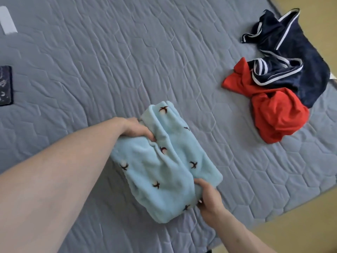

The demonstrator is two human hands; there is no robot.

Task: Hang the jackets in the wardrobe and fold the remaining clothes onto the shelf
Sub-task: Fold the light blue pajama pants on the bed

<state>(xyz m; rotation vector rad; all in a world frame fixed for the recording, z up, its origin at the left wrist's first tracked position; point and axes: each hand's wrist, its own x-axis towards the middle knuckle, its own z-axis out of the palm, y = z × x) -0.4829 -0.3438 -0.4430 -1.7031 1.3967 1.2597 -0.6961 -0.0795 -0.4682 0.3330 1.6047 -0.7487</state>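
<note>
Fleece garment [164, 167], pale blue with small dark motifs, lies folded into a thick oblong bundle on the near middle of the bed [91, 61], and I read this as the folding step close to done. My left hand [136, 129] reaches in from the near left and curls its fingers into the fold at the bundle's far left side, gripping the cloth there. My right hand [207, 196] comes in from the near right and pinches the near end of the bundle, thumb on top, fingers tucked under the edge. With both ends held, I judge the next move to be a lift with both hands together, keeping the bundle level so the layers do not slide apart, then a carry to the shelf, which I cannot see from here. The fleece looks thick and springy, so the fold may want to open if either grip slackens. Well apart on the far right of the bed lies a crumpled red garment [273, 114], with a dark navy garment with white stripes [291, 57] heaped partly over its far side; both wait unfolded. At the left edge a dark rectangular thing [6, 85] rests on the bed, too cropped to identify. Nothing lies between my hands and the bundle.
</note>
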